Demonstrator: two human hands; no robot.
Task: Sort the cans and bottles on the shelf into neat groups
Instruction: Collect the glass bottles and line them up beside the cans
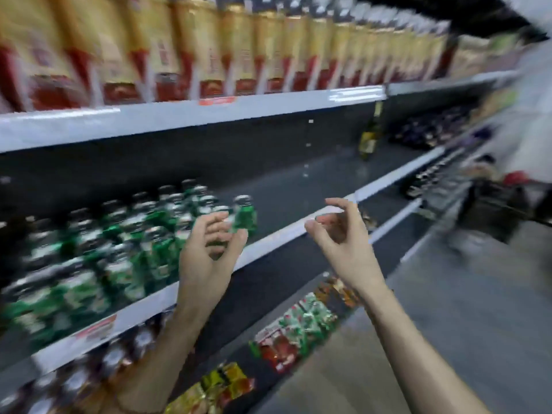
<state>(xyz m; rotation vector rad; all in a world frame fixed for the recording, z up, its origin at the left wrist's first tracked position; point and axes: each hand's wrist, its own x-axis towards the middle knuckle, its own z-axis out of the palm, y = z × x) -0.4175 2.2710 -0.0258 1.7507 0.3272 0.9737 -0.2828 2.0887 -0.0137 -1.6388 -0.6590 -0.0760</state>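
Supermarket shelving with pale grey edge strips (pixel 185 115) fills the blurred view, running from lower left to upper right beside a grey aisle floor (pixel 466 318). On the middle shelf board (pixel 298 186), the green cans with silver tops (pixel 119 243) are seen packed in rows over its left part, while the right part of the board lies bare and dark. One green can (pixel 245 215) stands apart at the right end of the group, near the front edge. The left hand (pixel 209 249) is raised in front of this edge, fingers loosely curled and spread, with nothing held; its fingertips (pixel 221 219) lie just beside the lone can, though contact cannot be told through the blur. The right hand (pixel 340 234) is held further right, over the shelf lip, thumb and fingers parted and gently bent, also empty. A single dark green glass bottle with a yellow label (pixel 369 138) stands well apart at the back right of the same shelf. On the shelf above, tall gold-and-red bottles with dark caps (pixel 209 49) are lined in a close row. Below, dark cans with silver lids (pixel 113 360) and multicoloured foil packets (pixel 298 327) are shown. At far right, a blurred figure in pale clothing (pixel 525 121) is visible.
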